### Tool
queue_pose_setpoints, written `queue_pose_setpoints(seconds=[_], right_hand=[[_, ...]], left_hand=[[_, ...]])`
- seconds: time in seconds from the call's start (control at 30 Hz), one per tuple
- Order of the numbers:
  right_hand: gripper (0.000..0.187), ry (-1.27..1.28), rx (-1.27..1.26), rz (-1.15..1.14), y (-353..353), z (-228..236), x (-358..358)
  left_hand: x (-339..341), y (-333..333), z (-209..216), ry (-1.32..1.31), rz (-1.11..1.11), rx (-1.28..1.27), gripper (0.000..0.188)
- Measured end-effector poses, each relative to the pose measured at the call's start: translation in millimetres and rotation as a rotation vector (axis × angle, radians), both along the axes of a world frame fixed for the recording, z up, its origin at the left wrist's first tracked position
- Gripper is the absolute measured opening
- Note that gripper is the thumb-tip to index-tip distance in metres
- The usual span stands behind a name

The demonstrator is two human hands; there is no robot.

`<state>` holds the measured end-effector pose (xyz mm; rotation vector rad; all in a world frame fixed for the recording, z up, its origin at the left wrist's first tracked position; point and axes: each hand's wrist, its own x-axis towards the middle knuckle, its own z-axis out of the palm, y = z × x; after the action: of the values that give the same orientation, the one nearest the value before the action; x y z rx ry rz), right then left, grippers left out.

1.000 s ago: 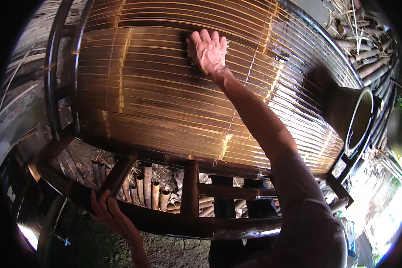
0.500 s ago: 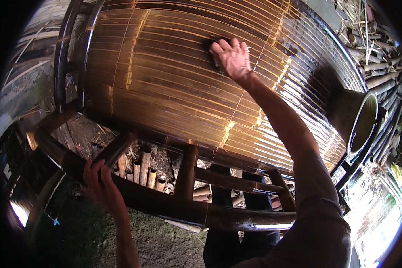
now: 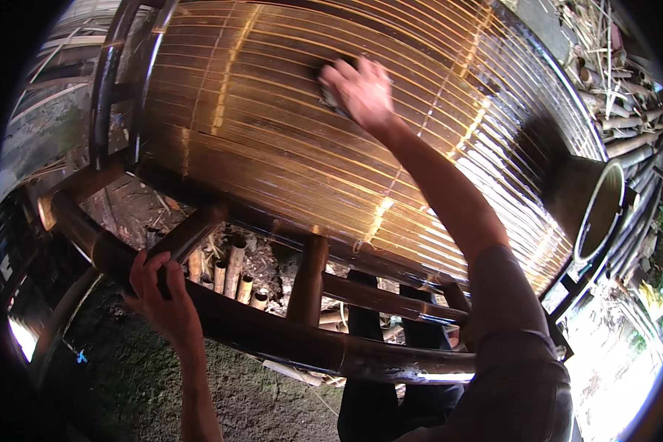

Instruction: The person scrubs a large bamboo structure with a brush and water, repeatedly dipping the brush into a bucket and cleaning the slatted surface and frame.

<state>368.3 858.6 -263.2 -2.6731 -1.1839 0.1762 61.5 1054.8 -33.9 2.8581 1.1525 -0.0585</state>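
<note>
A wide bamboo-slat surface (image 3: 287, 158), brown and glossy with wet-looking shine at the right, fills the upper middle. On its far middle part my right hand (image 3: 362, 94) presses down, fingers bent over a pale wad (image 3: 328, 98). Most of that wad is hidden under the palm, so its material is unclear. At the lower left my left hand (image 3: 162, 298) curls its fingers over a thick dark bamboo rail (image 3: 265, 328) along the near side. Short bamboo posts (image 3: 309, 280) join this rail to the slatted part.
A round bucket-like container (image 3: 593, 210) with a pale rim stands at the slats' right end. Upright dark poles (image 3: 104, 88) bound the left end. Cut bamboo pieces (image 3: 234, 267) show below through the frame. Piled bamboo poles (image 3: 633, 140) lie at the far right.
My right hand has slid left across the slats with the pale wad. My left hand stays on the rail, shifted only slightly left in the picture.
</note>
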Motion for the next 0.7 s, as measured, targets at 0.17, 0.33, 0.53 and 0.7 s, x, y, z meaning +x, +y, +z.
queue_pose_setpoints(seconds=[0.17, 0.33, 0.53, 0.7], right_hand=[[0.045, -0.013, -0.294, -0.289, -215, 8, -16], [0.026, -0.147, -0.167, -0.007, -142, -4, 16], [0.02, -0.219, -0.302, 0.195, -220, -5, 8], [0.011, -0.233, -0.128, 0.249, -173, 9, 18]], left_hand=[[-5, -2, 4, -0.063, 0.012, 0.014, 0.019], [6, 0, -2, -0.188, 0.098, -0.151, 0.018], [-2, 9, 7, -0.113, -0.012, -0.075, 0.022], [6, -1, 7, -0.108, 0.018, -0.099, 0.022]])
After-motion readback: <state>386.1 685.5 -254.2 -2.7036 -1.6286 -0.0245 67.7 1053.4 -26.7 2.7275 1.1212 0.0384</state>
